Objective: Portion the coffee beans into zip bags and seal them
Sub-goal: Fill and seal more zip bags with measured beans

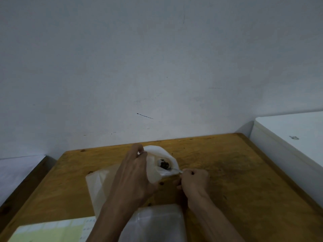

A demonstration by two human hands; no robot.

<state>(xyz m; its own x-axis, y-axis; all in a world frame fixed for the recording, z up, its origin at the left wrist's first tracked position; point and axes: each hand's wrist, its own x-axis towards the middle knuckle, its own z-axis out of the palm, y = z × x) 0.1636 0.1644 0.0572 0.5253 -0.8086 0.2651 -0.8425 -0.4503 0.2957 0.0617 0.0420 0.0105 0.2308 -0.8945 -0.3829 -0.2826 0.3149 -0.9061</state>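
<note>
Head view: both hands [134, 173] [194, 179] hold bag [162, 154] open mid-table [244, 172]; right side bare.

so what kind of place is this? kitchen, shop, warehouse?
Hard to pin down; probably a plain back room or home workspace, not a fitted kitchen. A worn wooden table sits against a bare, scuffed wall, with a white chest-like unit at its right, possibly a freezer. No shelves or signage show.

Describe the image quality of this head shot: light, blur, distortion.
Head view: dim, flat light with a bluish cast and no glare; wide-angle lens bows the table edges outward; left hand and right hand slightly soft; the coffee beans inside the white bag show only as a dark, unresolved clump.
</note>
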